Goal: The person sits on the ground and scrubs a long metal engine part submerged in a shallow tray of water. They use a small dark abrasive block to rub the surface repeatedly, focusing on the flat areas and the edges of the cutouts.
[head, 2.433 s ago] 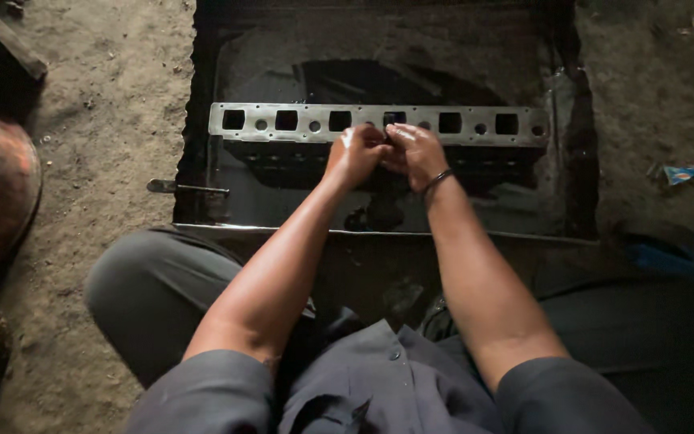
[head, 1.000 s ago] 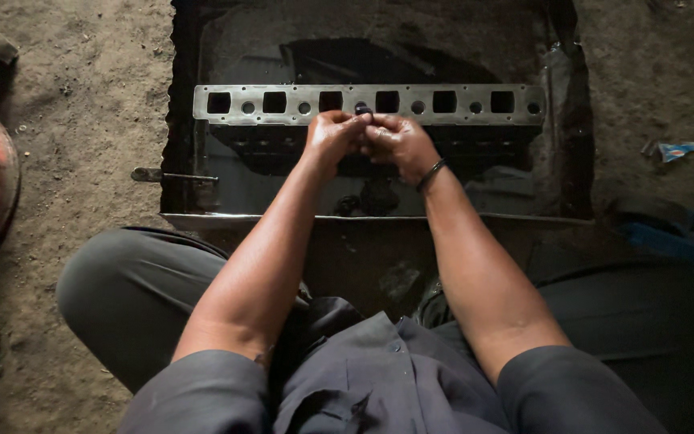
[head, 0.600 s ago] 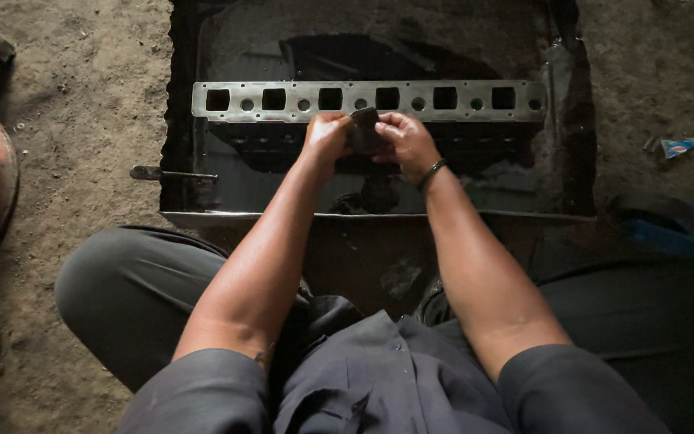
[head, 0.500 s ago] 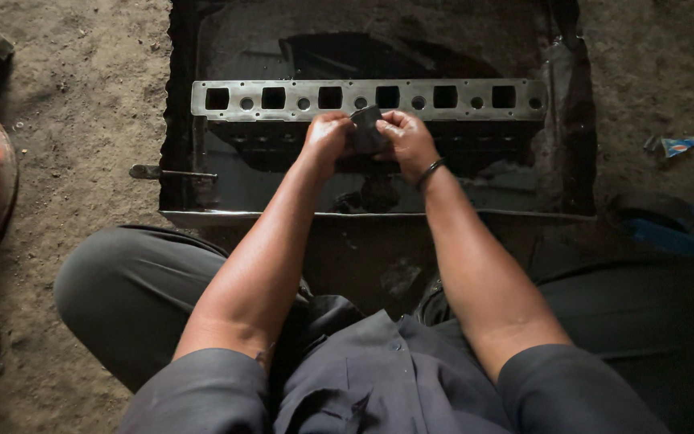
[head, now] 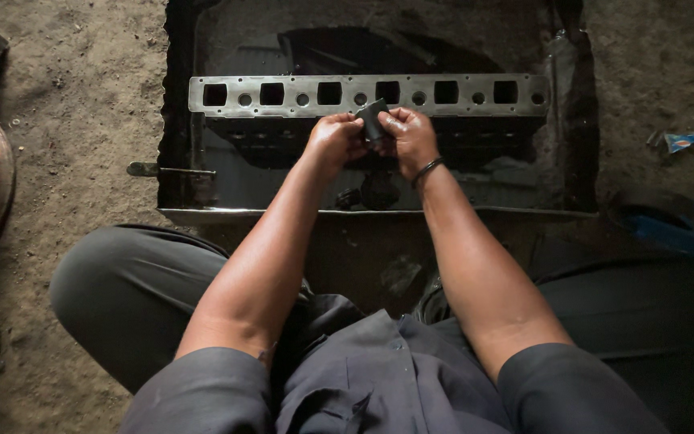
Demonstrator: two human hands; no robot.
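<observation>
While both hands meet over the middle of the tray, a small dark cylindrical part [head: 375,120] sits pinched between them: the left hand [head: 335,141] and the right hand [head: 411,138] each have their grip closed on it. Just beyond lies a long grey metal engine head [head: 283,94] with square ports, inside a black oily metal tray [head: 176,120] on the dirt floor [head: 82,104].

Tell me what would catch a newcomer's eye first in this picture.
A long metal plate with a row of square holes lies across a dark, oily tray on the dirt floor. In front of it, the left hand and right hand together hold a small dark block.
</observation>
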